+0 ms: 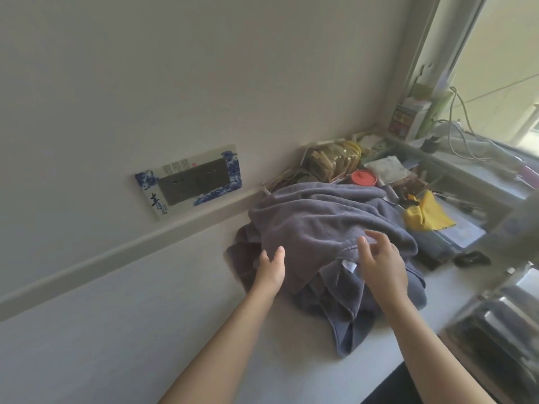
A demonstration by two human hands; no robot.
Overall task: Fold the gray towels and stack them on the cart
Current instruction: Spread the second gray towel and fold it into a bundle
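From the head view, the gray towels (326, 246) lie in one rumpled heap on the white counter (145, 330), toward its back right part near the wall, with a corner hanging toward the front edge; nothing looks folded yet and no cart is in sight, so I judge the task barely begun. The left hand (271, 269) rests on the heap's left side, fingers relaxed and apart; the right hand (379, 263) hovers over a white label (349, 265), fingers loosely spread, gripping nothing. Bare counter lies to the left; clutter, including a red lid (363, 178) and yellow cloth (427, 215), crowds the back right corner.
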